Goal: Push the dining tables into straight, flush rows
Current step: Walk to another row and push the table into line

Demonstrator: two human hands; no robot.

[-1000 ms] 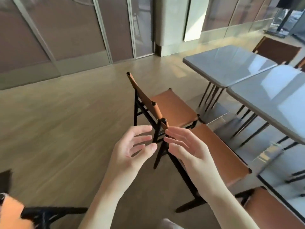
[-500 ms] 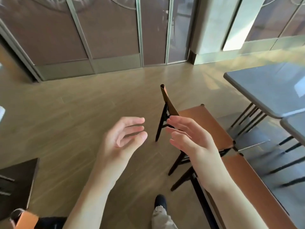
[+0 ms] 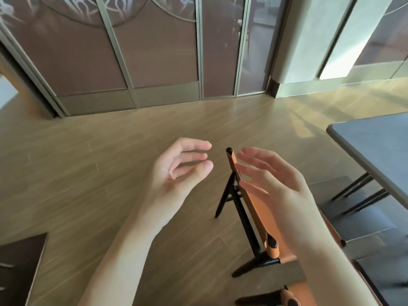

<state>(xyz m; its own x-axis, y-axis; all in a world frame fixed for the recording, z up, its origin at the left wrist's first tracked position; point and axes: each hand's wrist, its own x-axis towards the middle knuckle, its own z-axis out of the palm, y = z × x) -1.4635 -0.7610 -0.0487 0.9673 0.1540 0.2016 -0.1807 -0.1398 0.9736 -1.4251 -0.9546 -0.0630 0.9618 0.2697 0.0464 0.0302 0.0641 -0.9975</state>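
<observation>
The grey bench (image 3: 375, 146) has slid toward the right edge since half a second ago, and only one is left in view. The orange chair (image 3: 262, 208) stands beside it. Both hands hold nothing: left hand (image 3: 178, 171) loosely curled, right hand (image 3: 276, 186) with straighter fingers over the chair back, contact unclear.
</observation>
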